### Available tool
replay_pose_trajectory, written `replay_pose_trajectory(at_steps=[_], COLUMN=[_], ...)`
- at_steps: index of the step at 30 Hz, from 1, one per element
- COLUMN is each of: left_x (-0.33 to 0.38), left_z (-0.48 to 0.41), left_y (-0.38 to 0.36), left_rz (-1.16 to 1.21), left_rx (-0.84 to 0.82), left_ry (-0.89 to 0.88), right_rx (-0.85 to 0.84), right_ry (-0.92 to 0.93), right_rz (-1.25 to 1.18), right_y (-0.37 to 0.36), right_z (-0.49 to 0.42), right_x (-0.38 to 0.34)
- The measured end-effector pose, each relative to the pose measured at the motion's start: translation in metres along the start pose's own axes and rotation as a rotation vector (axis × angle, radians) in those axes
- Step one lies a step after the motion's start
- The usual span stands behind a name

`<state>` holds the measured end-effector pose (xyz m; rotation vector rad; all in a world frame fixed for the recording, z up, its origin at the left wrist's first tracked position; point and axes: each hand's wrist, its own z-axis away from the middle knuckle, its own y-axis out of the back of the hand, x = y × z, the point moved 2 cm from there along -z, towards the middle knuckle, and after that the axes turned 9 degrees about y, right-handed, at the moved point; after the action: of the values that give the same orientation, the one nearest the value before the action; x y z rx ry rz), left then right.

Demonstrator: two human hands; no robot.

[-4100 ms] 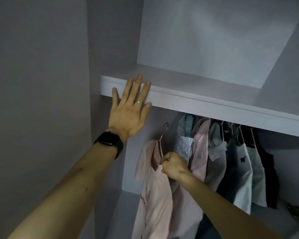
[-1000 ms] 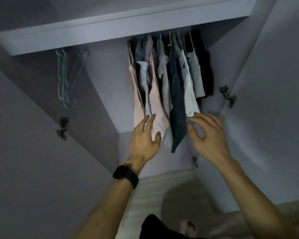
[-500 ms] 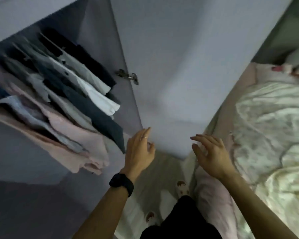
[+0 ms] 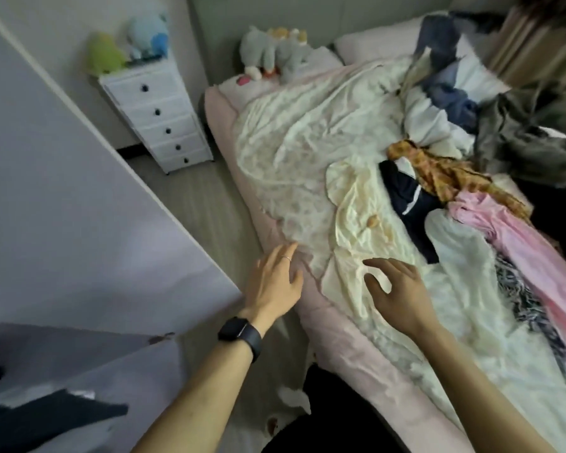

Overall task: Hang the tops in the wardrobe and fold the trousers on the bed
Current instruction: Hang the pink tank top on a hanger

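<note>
Clothes lie in a loose heap along the right side of the bed, none of them folded (which pieces are tops and which trousers is hard to tell). Nearest, the left hand, with a dark watch on the wrist and a ring on one finger, is spread flat over the bed's pink edge and holds nothing. Just beside it the right hand, fingers also spread and empty, hangs over a cream garment; whether either hand touches the fabric cannot be told. Past the right hand a black-and-white patterned piece lies beside a pink garment, with a navy garment next to the cream one. Farther on are an orange patterned cloth, a grey-green garment and blue cloth. To the left stands the open wardrobe door. Beyond it a white chest of drawers carries plush toys, and a grey plush sits at the head of the bed.
</note>
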<state>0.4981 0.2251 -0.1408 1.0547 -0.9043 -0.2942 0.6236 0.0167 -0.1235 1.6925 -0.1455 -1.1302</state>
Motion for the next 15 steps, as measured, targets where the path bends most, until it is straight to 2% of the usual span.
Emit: replay_pose_trajectory(at_steps=[5, 11, 15], left_x=[0.051, 0.1, 0.133], left_z=[-0.054, -0.114, -0.156], left_y=[-0.03, -0.067, -0.095], left_rz=[-0.075, -0.172, -0.219], left_rx=[-0.094, -0.14, -0.267], left_ry=[-0.122, -0.189, -0.23], right_rx=[0.065, 0.02, 0.039], right_ry=[-0.154, -0.303, -0.412], right_rz=[-0.06, -0.083, -0.088], right_y=[0.018, 0.03, 0.041], right_z=[-0.016, -0.049, -0.077], right_x=[0.056, 0.131, 0.181])
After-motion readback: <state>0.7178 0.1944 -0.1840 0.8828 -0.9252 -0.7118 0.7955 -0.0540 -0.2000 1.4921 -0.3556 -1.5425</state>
